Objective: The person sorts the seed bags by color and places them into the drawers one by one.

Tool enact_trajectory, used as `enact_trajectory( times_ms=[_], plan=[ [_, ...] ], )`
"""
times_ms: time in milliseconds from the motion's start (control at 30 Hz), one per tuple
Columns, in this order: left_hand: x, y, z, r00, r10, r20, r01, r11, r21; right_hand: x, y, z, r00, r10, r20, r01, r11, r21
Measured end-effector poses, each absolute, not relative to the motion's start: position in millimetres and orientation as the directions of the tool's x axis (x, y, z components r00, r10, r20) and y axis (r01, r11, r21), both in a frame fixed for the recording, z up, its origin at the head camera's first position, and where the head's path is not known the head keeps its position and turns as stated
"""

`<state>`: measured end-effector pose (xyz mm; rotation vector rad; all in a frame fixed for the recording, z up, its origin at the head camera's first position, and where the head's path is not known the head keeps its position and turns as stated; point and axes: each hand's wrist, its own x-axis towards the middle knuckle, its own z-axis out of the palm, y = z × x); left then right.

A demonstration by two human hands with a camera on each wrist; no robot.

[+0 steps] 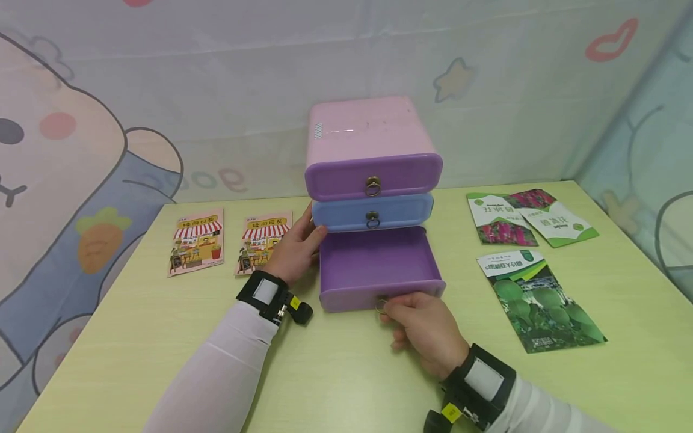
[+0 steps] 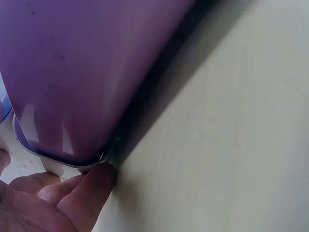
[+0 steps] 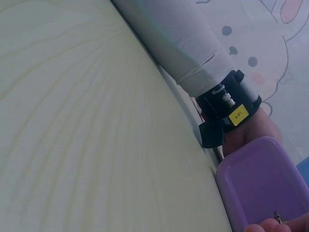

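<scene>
A small three-drawer cabinet [image 1: 368, 129] with a pink top stands on the table. Its bottom purple drawer [image 1: 373, 258] is pulled out, baring the purple inside. My right hand [image 1: 430, 331] pinches the ring pull [image 1: 381, 306] on that drawer's front; the right wrist view shows the fingertips at the metal ring [image 3: 277, 217]. My left hand [image 1: 295, 249] rests against the cabinet's left side, its thumb by the edge of the blue middle drawer [image 1: 346, 215]. In the left wrist view, its fingers [image 2: 89, 193] touch the cabinet's lower edge. The top purple drawer [image 1: 335, 180] is closed.
Two pink illustrated packets, an outer one [image 1: 197, 242] and an inner one [image 1: 260, 240], lie left of the cabinet. To the right are two overlapping flower seed packets [image 1: 500, 210] and a larger green seed packet [image 1: 544, 307]. A printed cloth backdrop [image 1: 243, 90] hangs behind the table.
</scene>
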<state>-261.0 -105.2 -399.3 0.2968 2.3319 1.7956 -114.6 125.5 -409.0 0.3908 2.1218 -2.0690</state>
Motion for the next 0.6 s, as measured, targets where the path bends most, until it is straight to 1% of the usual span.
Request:
enact_trajectory(
  times_ms=[600],
  plan=[
    [-261.8, -104.6, -401.3, -0.963, 0.268, -0.021, 0.039, 0.22, 0.975, -114.1, 126.2, -408.2, -0.95, 0.081, -0.301, 0.304, 0.03, -0.952]
  ],
)
